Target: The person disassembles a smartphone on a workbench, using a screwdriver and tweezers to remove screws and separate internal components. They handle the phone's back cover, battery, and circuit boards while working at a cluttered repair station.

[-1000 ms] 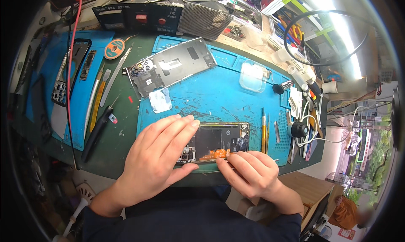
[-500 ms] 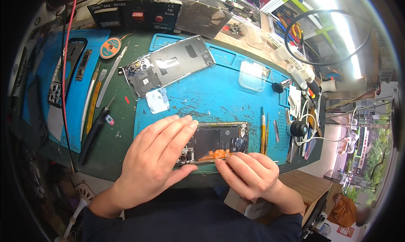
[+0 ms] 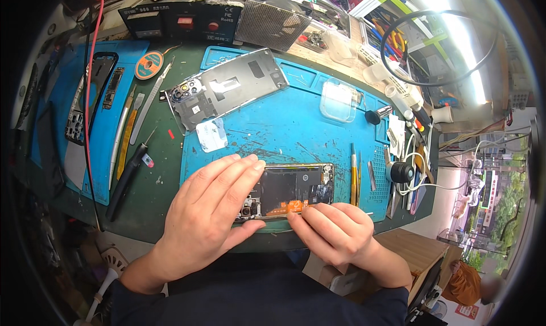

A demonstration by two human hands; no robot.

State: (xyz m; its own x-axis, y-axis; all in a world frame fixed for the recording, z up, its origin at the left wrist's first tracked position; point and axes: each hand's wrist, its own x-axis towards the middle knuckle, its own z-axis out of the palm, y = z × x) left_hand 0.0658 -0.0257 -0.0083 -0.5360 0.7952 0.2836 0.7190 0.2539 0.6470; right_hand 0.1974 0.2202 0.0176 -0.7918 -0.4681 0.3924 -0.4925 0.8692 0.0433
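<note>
An opened phone (image 3: 290, 184) lies on the blue mat, its black battery and an orange flex part (image 3: 294, 206) exposed. My left hand (image 3: 207, 198) spans its left end, fingers stretched to the far edge and thumb at the near edge, hiding part of it. At the near edge, toward the right, my right hand (image 3: 335, 232) is closed in a pinch. The white end of a thin stick (image 3: 369, 214) pokes out behind that hand; its working tip is hidden by the fingers. Beyond the phone rests a detached grey back cover (image 3: 233, 87) with a camera frame.
Right of the phone are upright-lying tweezers (image 3: 354, 178) and a black round-ended device (image 3: 401, 172). A clear plastic box (image 3: 339, 101) sits at the far right. To the left lie a black-handled screwdriver (image 3: 126, 181), a solder reel (image 3: 149, 65) and another phone frame (image 3: 91, 98).
</note>
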